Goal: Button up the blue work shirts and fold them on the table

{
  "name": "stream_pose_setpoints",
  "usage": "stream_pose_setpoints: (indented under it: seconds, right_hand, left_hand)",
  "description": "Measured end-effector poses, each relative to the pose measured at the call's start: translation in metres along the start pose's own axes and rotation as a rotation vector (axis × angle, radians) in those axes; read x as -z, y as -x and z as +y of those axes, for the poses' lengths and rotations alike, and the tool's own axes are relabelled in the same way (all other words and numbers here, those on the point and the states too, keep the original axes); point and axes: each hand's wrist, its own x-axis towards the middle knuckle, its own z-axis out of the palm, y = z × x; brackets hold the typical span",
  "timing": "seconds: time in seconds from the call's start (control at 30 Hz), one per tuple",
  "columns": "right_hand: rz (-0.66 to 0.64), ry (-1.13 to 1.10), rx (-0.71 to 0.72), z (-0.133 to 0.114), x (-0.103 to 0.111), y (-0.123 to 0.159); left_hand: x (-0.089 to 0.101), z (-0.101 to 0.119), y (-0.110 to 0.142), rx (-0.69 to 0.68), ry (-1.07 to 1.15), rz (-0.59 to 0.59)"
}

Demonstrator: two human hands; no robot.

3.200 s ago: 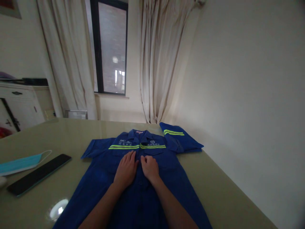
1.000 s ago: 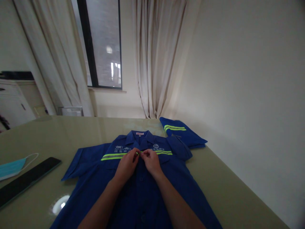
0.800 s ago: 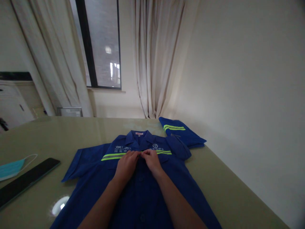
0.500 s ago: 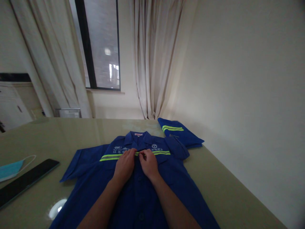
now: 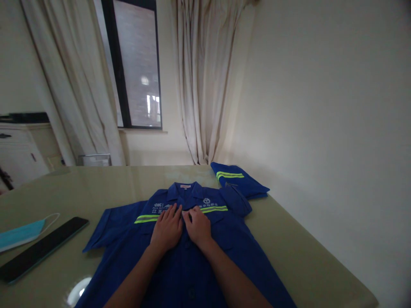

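A blue short-sleeved work shirt [image 5: 128,265] lies spread out on the table, collar at the far end, with yellow-green reflective stripes and white printing across the chest. My left hand [image 5: 167,229] rests on the chest just left of the front placket, its fingers stretched out flat on the cloth. Just across the placket, my right hand [image 5: 198,226] has its thumb and bent fingers closed at the shirt's front edge. Its fingertips cover whatever small part they pinch there. Lower on the placket a dark button [image 5: 192,293] shows.
A folded blue garment [image 5: 240,182] with a reflective stripe lies by the far right table edge. On the left are a dark phone-like slab [image 5: 45,248] and a light-blue face mask [image 5: 24,234]. A wall [image 5: 321,128] borders the table [image 5: 96,179] on the right.
My left fingers have gone from a pinch at the placket to lying flatter on the cloth. My right hand stays at the placket. The camera view has tipped up slightly.
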Motion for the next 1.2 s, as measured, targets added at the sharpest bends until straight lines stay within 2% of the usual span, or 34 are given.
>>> stream_pose_setpoints:
  seconds: [0.1,0.2,0.27,0.33,0.4,0.47,0.57,0.67,0.73,0.83,0.9,0.97,1.1,1.2]
  right_hand:
    - [0.041,-0.149,-0.017,0.012,0.007,-0.002]
    - [0.220,-0.205,-0.038,0.041,0.034,-0.009]
    - [0.409,-0.057,-0.077,0.068,0.061,-0.012]
    - [0.521,0.133,-0.204,0.097,0.086,-0.014]
    - [0.498,0.216,-0.375,0.123,0.104,-0.015]
    - [0.380,0.157,-0.517,0.144,0.113,-0.015]
    - [0.243,0.009,-0.613,0.160,0.116,-0.018]
    - [0.183,-0.059,-0.571,0.156,0.119,-0.026]
    - [0.207,-0.046,-0.496,0.141,0.119,-0.031]
    - [0.277,0.058,-0.211,0.106,0.113,-0.029]
    - [0.202,0.061,0.008,0.082,0.104,-0.022]
    - [0.116,0.042,0.112,0.064,0.092,-0.011]
    - [-0.044,0.132,0.167,0.058,0.068,0.004]
    - [-0.119,0.232,0.085,0.070,0.060,0.004]
  left_hand:
    - [0.004,0.000,0.001,0.027,0.017,-0.010]
    - [0.005,-0.001,-0.001,0.043,0.027,-0.015]
    - [0.005,-0.002,-0.003,0.038,0.027,-0.021]
    - [0.006,-0.004,-0.007,0.034,0.034,-0.026]
    - [0.006,-0.006,-0.013,0.034,0.062,-0.034]
    - [0.005,-0.008,-0.019,0.046,0.106,-0.046]
    - [0.002,-0.011,-0.029,0.089,0.157,-0.050]
    - [-0.002,-0.014,-0.037,0.108,0.179,-0.035]
    - [-0.004,-0.016,-0.040,0.101,0.192,-0.027]
    - [-0.005,-0.018,-0.042,0.095,0.204,-0.008]
    - [-0.004,-0.019,-0.043,0.096,0.210,0.005]
    - [-0.004,-0.020,-0.043,0.096,0.213,0.018]
    - [-0.003,-0.020,-0.043,0.097,0.218,0.050]
    - [-0.003,-0.022,-0.042,0.102,0.223,0.070]
